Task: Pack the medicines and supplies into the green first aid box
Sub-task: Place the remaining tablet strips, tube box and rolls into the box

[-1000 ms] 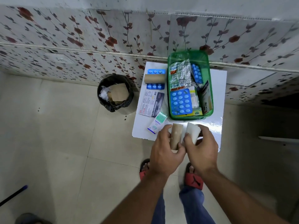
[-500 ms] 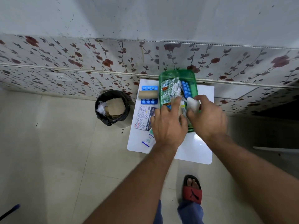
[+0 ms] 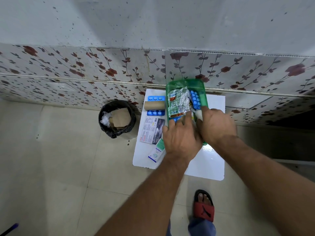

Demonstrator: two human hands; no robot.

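Head view: both hands over the green box, packing rolls.

Left of the box (image 3: pixel 171 86), a brown roll (image 3: pixel 154 105), two blue strips, a leaflet (image 3: pixel 152 130) and a small carton (image 3: pixel 156 152) lie on the white board (image 3: pixel 207 164). The left hand (image 3: pixel 181 138) presses down, its hold hidden; the right hand (image 3: pixel 216 124) pinches a white roll (image 3: pixel 198 113) into the box. Soft, light gauze: grip its sides. A second ago both rolls were held at the board's near edge.

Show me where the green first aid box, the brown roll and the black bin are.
green first aid box (image 3: pixel 185 82): head view, on its far rim.
brown roll (image 3: pixel 154 105): head view, on the middle of its side, outside the box.
black bin (image 3: pixel 107 129): head view, on its bag-lined wall.
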